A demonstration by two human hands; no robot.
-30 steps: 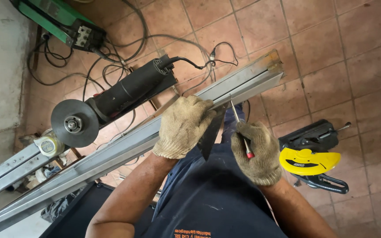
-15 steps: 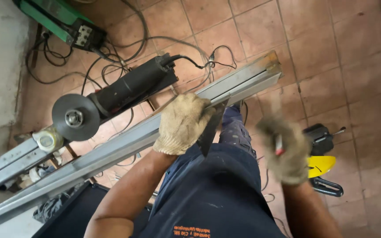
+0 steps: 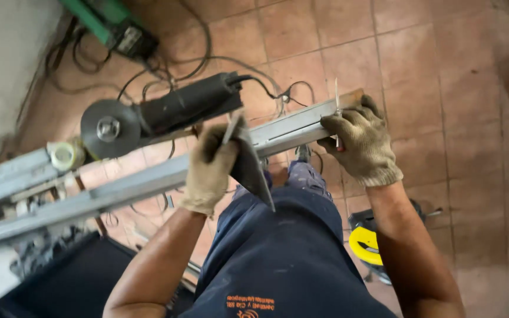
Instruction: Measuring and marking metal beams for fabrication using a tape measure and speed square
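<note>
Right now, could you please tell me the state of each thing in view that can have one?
Left hand: gloved, grip closed on the metal square.
Metal square: held against the steel profile.
Right hand: gloved, gripping a thin scriber at the profile's end.
Scriber: upright, tip on the profile.
Steel profile: lying across supports.
Angle grinder: resting, disc still, cord attached.

beige knit gloves [image 3: 360, 144], grey metal profile [image 3: 148, 182], black angle grinder [image 3: 189, 106], terracotta floor tiles [image 3: 443, 70], yellow tape measure [image 3: 365, 244].
</note>
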